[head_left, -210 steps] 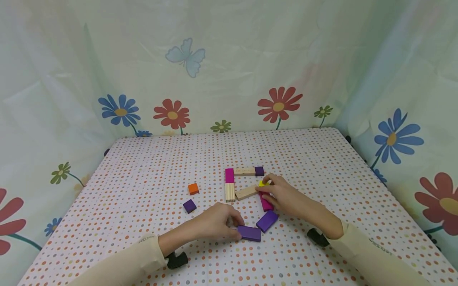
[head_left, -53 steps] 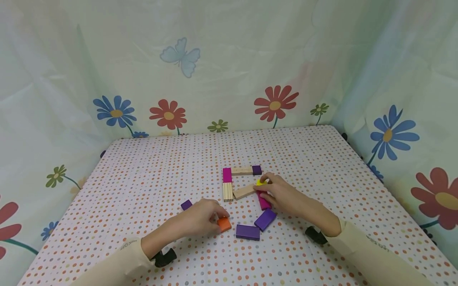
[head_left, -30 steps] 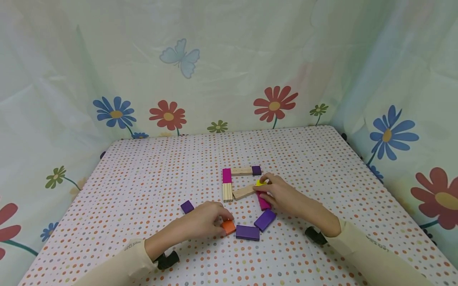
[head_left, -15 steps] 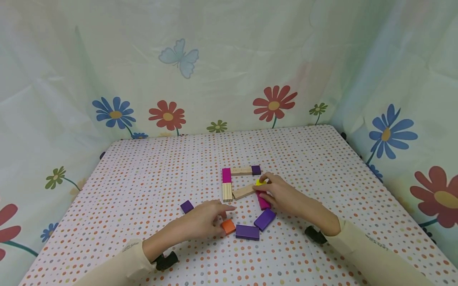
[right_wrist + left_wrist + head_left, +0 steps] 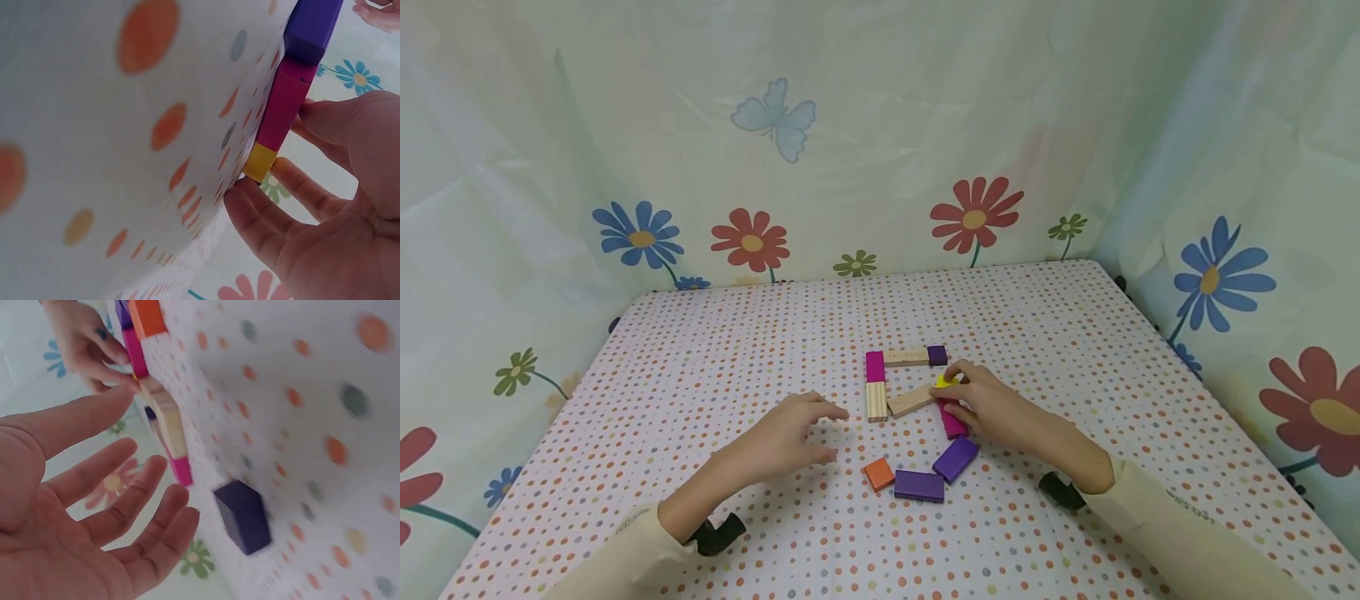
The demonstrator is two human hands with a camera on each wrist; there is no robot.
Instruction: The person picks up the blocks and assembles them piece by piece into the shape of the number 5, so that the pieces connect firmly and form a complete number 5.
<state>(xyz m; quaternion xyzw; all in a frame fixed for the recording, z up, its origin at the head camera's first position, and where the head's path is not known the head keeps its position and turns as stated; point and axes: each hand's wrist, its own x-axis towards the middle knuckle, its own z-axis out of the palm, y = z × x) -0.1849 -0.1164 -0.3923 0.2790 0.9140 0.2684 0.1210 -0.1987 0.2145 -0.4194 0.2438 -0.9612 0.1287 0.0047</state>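
My left hand [image 5: 782, 437], fingers spread and holding nothing, hovers left of the orange block [image 5: 879, 474]. A small dark purple block [image 5: 244, 517] shows beyond its fingertips in the left wrist view; the left hand hides it in the head view. My right hand [image 5: 1000, 408] curls its fingers round the yellow block [image 5: 260, 161], with the thumb against the pink block [image 5: 285, 103]. Two purple blocks, a level one [image 5: 919, 486] and a slanted one [image 5: 956, 459], continue the curved row from the pink block to the orange one.
A slanted plain wood block [image 5: 912, 402] runs from the yellow block to an upright-running plain block [image 5: 876, 402]. Beyond are another pink block [image 5: 875, 367], a plain block [image 5: 906, 357] and a dark purple block [image 5: 937, 356]. All lie on a dotted tablecloth [image 5: 737, 333].
My left hand moved the orange block from the left to beside the level purple block, let go and drew away leftward. My right hand has stayed at the yellow block.
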